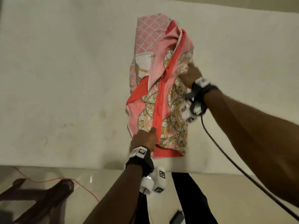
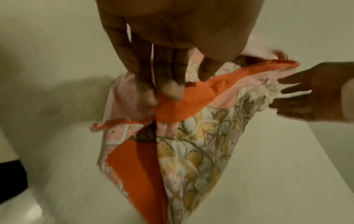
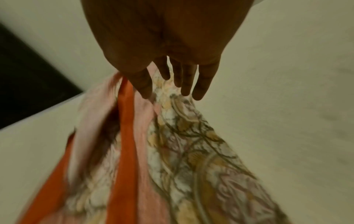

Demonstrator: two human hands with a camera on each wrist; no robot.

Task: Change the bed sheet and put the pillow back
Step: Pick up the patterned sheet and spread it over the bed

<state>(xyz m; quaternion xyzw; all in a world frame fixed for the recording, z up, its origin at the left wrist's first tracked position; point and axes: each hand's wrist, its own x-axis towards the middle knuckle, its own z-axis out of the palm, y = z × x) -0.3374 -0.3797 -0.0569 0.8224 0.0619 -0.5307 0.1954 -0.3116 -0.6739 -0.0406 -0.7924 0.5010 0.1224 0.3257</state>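
A bunched bed sheet (image 1: 161, 102), pink and orange with a floral print, lies lengthwise on the bare off-white mattress (image 1: 64, 78). My left hand (image 1: 145, 138) is at its near end. In the left wrist view the left hand (image 2: 182, 86) pinches an orange fold of the sheet (image 2: 191, 151) between fingertips and thumb. My right hand (image 1: 191, 73) is at the sheet's right edge, further up. Its fingers (image 3: 186, 84) are straight and spread, touching the floral part of the sheet (image 3: 182, 151). The same right hand (image 2: 310, 94) shows at the right of the left wrist view. No pillow is in view.
The mattress's near edge runs across the bottom of the head view, with pale floor below. A dark wooden stool (image 1: 40, 199) and a thin orange cord (image 1: 80, 186) are at lower left. A black cable (image 1: 234, 159) hangs from my right wrist. My dark trouser legs (image 1: 191, 199) stand by the bed.
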